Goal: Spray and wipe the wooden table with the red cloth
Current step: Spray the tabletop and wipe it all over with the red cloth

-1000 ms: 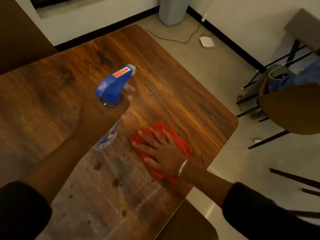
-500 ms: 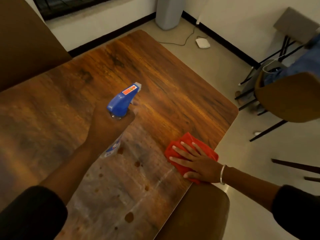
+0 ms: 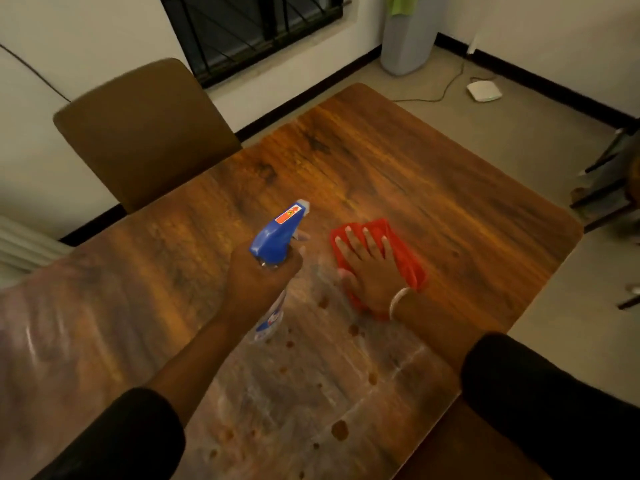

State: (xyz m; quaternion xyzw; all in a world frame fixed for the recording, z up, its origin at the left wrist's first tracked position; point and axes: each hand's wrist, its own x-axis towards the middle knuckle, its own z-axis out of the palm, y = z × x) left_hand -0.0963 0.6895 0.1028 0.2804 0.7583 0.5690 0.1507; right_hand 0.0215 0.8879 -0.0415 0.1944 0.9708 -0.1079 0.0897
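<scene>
While our left hand [image 3: 258,278] grips the spray bottle [image 3: 277,237] above the table [image 3: 433,188], our right hand [image 3: 372,268] presses the red cloth [image 3: 403,252] flat, fingers [image 3: 367,242] spread, mid-table beside wet streaks.

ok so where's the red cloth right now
In the head view the red cloth lies flat on the wooden table, right of centre, pressed under the right hand, just right of the spray bottle.

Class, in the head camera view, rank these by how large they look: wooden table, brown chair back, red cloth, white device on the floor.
1. Wooden table
2. Brown chair back
3. Red cloth, partly under the right hand
4. White device; farther away, so true size unsure
</scene>
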